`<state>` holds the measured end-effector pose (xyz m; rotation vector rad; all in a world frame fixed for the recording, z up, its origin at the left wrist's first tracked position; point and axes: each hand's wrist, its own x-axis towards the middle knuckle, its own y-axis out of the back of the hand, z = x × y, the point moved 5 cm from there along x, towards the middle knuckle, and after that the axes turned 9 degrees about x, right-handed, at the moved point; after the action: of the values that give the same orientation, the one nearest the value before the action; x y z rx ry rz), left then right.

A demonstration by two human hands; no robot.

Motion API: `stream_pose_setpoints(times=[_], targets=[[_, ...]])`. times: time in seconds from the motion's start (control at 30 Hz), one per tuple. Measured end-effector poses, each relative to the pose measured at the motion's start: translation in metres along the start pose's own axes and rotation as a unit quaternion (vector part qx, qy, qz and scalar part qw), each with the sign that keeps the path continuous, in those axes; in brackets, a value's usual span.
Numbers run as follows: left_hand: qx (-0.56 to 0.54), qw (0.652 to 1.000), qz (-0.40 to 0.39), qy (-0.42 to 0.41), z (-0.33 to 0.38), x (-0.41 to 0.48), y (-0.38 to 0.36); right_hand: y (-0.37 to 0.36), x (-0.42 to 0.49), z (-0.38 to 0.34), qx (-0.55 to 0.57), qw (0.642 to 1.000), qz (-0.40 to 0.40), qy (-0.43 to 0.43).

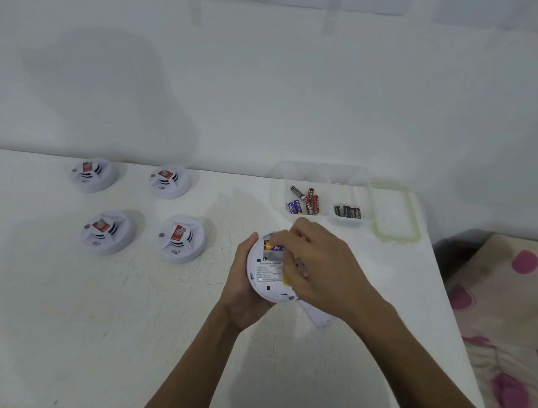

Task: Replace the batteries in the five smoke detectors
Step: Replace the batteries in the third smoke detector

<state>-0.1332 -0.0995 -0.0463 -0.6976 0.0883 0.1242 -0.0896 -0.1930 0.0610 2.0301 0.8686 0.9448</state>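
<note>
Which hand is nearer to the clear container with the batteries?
The right hand. It works on the detector just in front of the container. The left hand cups the detector's far side, farther away.
</note>
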Motion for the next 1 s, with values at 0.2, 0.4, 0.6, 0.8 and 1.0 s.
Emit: stream_pose_setpoints(times=[0.2, 0.4, 0.6, 0.8, 1.0], targets=[[0.041, 0.999, -0.011, -0.019, -0.007, 0.001, 0.001, -0.006, 0.008, 0.004, -0.089, 0.989, -0.082, 0.088], [-0.007, 0.971, -0.017, -0.238, 0.011, -0.005, 0.025, -0.007, 0.015, 0.003, -0.105, 0.978, -0.124, 0.130], [0.035, 0.998, -0.044, 0.033, -0.011, 0.007, 0.001, -0.004, 0.021, 0.007, -0.074, 0.982, -0.115, 0.128], [-0.029, 0.995, 0.023, 0.092, -0.011, 0.012, 0.000, 0.010, 0.022, 0.019, 0.106, 0.993, -0.026, 0.035], [-0.044, 0.990, -0.028, 0.130, -0.013, 0.016, 0.004, 0.038, 0.043, 0.063, 0.239, 0.956, -0.005, -0.170]])
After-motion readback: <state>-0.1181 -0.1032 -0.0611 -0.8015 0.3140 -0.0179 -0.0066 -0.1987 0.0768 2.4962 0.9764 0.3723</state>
